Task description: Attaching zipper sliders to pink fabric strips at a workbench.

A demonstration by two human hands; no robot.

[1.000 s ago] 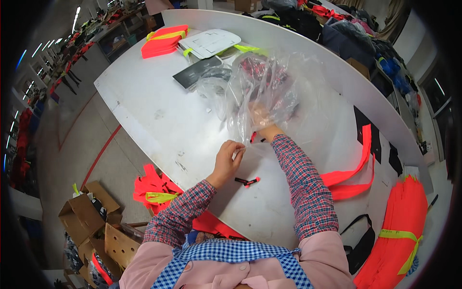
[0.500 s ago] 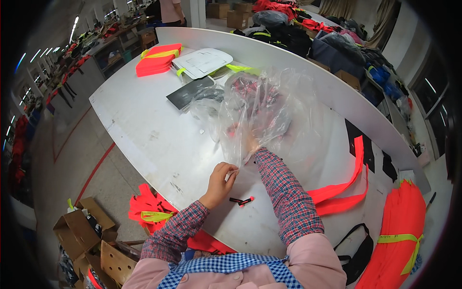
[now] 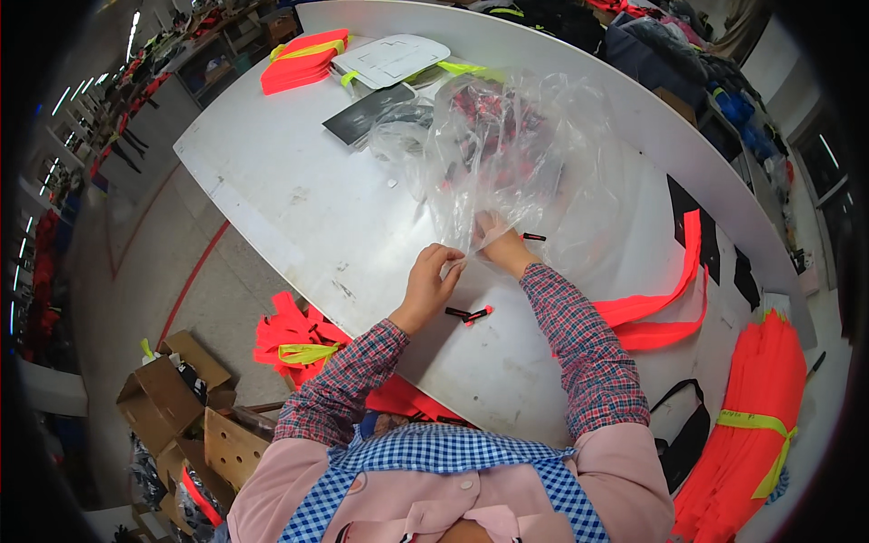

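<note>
A clear plastic bag with many small red and black pieces showing through it lies at the middle of the table. My left hand pinches the near edge of the bag's mouth between thumb and fingers. My right hand is at that mouth, fingers curled and partly behind the film. A small black piece with a red end sticks out at the outer side of my right hand and appears held in it. Nearer me, a few similar black and red pieces lie on the white table.
Orange strips lie to the right, beside a tied orange bundle and a black strap. Toward the back are an orange stack, a white panel and a dark sheet. Cardboard boxes stand at lower left.
My right hand has drawn back from inside the bag to its mouth, and a small black piece now shows beside it. My left hand keeps its pinch. The whole view has shifted slightly.
</note>
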